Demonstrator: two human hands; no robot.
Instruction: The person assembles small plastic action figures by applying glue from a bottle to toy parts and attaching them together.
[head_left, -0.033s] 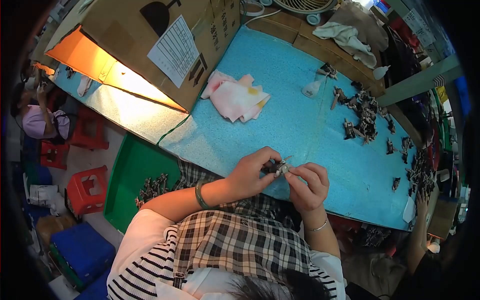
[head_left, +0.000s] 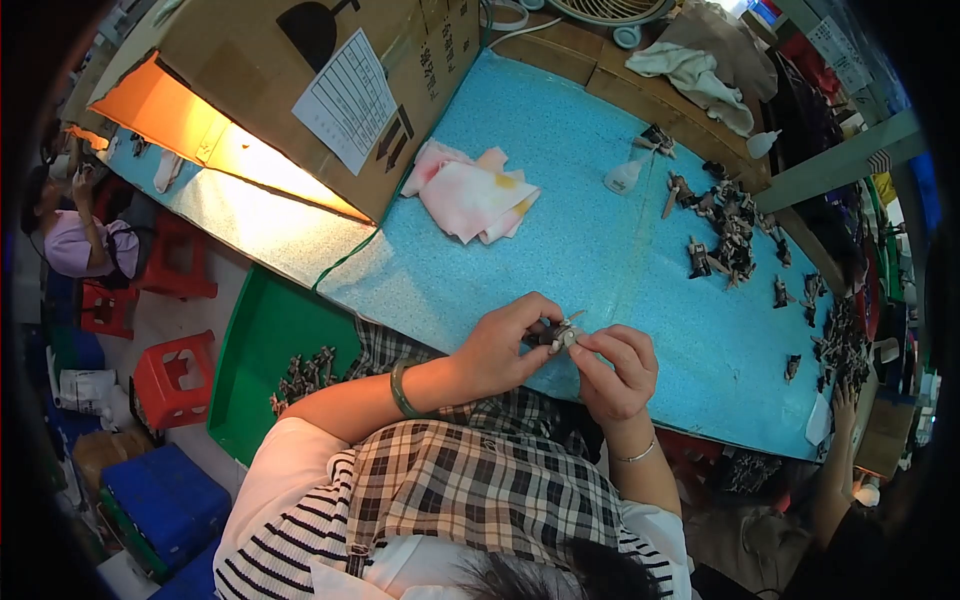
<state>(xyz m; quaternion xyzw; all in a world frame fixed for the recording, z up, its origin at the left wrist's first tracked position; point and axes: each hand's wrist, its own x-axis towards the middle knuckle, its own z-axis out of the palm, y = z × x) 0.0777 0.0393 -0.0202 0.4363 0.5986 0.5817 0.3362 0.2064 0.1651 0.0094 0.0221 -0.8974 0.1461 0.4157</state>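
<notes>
Over the near edge of the blue table (head_left: 560, 275), my two hands meet around a small figurine (head_left: 567, 338) in dark and pale grey. My left hand (head_left: 503, 345) pinches its dark part between thumb and fingers. Thumb and fingertips of my right hand (head_left: 620, 372) close on the paler end. Fingers cover much of the figurine, so its details are too small to make out. A heap of similar dark and beige figurines (head_left: 730, 225) lies on the table to the right.
A cardboard box (head_left: 420, 90), lit inside, stands at the far left. Beyond my hands lie a stained pink-white cloth (head_left: 475, 200) and a small white squeeze bottle (head_left: 624, 178). A green tray (head_left: 250, 340) with figurines is by my left arm. Another person's hand (head_left: 845, 405) is at the right.
</notes>
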